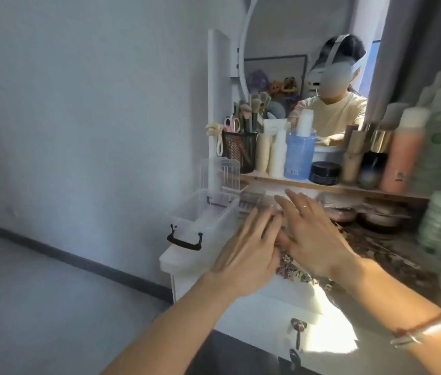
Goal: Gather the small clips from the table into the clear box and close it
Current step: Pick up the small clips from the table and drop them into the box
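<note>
While both hands lie flat over the tabletop [186,259], neither grip is clamped on anything that can be seen: the left hand [249,255] and the right hand [314,236] have their fingers spread and straight, palms down, thumbs close together or perhaps touching. Just near of the hands, between the wrists, a scatter of small clips [295,272] lies along the near edge of the tabletop; more may sit under the palms, but that is hidden.

To the left of the left hand, near it, stands the clear box [203,215], open, with its lid [219,174] tipped up at the far side and a dark handle [184,240] on its near left end. Whether any clips are already inside cannot be made out through the blur.

By the look of it, the gathering step is in hand: the hands seem set to sweep or corral the clips. The next move calls for drawing the clips into a heap, pinching or scooping them, carrying them left over the box wall, and later folding the lid down.

Far behind, a shelf [335,186] carries bottles, and a mirror [295,50] rises above it. The right side of the view is badly smeared, and both forearms are cut off at the bottom edge.
</note>
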Available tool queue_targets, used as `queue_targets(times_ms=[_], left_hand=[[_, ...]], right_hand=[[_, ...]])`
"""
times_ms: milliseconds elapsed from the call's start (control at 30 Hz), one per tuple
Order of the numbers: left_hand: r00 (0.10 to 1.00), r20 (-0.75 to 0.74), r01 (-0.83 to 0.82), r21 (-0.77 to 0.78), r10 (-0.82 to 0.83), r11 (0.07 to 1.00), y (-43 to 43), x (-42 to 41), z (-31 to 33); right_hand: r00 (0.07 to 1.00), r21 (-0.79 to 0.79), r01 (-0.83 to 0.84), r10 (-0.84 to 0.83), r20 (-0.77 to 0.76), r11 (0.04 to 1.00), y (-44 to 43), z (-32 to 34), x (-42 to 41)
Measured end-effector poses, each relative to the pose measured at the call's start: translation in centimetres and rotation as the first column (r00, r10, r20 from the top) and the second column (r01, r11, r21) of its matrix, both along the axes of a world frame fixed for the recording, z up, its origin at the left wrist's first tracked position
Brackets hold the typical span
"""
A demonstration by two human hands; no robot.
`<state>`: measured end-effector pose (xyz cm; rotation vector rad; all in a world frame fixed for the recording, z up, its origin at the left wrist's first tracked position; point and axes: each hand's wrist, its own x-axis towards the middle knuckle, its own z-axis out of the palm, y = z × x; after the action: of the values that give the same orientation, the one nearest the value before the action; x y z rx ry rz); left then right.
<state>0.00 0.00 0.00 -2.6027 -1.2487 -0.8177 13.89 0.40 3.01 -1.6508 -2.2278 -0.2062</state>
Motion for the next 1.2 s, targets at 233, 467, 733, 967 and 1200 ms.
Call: queue_targets(times_ms=[233, 467, 733, 967, 1200], left_hand=[[0.968, -0.189, -0.229, -0.383, 0.166, 0.895, 3.7, 1.0, -3.5], [0.964, -0.187, -0.259, -0.471, 0.192, 0.843, 7.0, 1.8, -3.6], [0.995, -0.093, -0.074, -0.51, 0.03, 0.857, 8.0, 5.1, -3.3], [0.999, -0.022, -0.038, -0.512, 0.031, 0.858, 7.8, 8.3, -2.9], [0.97, -0.235, -0.068, -0.514, -0.064, 0.855, 5.9, 7.9, -3.0]], right_hand=[[1.0, -0.28, -0.009, 0.014, 0.014, 0.96, 0.7, -4.3, 1.3], [0.998, -0.295, 0.062, -0.068, -0.011, 0.953, 2.5, -4.7, 2.8], [0.983, -0.327, 0.183, -0.169, 0.07, 0.927, 4.1, -4.2, 5.4], [0.932, -0.316, 0.345, -0.361, 0.008, 0.884, 1.6, -2.5, 9.7], [0.896, -0.401, 0.37, -0.436, -0.087, 0.838, -0.5, -4.2, 11.6]])
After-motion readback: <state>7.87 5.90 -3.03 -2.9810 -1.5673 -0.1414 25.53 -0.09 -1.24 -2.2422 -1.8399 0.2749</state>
